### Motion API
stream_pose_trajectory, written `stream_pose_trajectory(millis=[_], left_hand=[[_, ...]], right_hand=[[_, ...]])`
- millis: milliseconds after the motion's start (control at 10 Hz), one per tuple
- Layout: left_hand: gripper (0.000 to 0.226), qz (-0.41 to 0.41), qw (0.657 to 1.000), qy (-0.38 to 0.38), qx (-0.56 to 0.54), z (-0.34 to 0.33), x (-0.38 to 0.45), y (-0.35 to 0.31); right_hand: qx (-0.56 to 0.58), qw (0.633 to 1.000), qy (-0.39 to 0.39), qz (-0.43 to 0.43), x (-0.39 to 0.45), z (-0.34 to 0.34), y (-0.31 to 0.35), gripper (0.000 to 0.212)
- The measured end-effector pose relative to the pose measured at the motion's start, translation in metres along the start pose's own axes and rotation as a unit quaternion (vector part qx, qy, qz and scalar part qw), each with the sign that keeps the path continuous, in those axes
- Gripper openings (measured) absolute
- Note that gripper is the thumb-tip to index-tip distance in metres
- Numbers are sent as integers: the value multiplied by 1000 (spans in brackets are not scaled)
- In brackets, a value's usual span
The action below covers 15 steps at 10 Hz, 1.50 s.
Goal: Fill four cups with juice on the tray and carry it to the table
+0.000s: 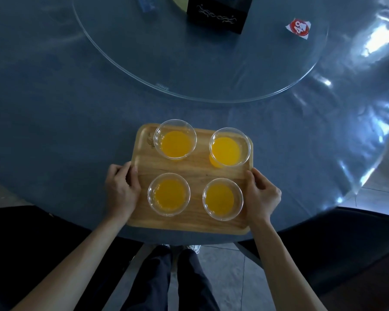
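step: set tray [190,173] on table [54,108] edge | four juice cups [175,139] upright | left hand [121,189], right hand [262,194] fingers curled gripping sides | lower level, release together

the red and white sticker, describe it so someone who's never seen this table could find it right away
Start at the round blue table and its clear glass turntable. To the right of the black box on that glass lies the sticker. It is the only red thing here, flat, with white edges.
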<state>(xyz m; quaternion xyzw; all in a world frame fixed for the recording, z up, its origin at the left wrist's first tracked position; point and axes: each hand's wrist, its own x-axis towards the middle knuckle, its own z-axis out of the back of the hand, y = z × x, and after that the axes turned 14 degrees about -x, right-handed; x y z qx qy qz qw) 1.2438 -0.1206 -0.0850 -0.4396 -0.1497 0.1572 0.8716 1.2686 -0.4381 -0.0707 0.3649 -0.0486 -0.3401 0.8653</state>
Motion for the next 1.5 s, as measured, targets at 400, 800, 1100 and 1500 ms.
stream_pose_trajectory(millis=[400,800,1100,1500], left_hand=[[21,33,998,41,15,3,4,-10],[33,182,978,82,63,2,18,-21],[18,180,975,88,93,7,15,-27],[46,168,938,285,103,49,33,-50]], right_hand=[[-17,1000,7,7,2,-2,1,24],[-17,998,22,-63,13,-3,13,23],[-53,996,18,-72,12,-1,15,18],[-68,996,34,-54,-18,45,34,28]])
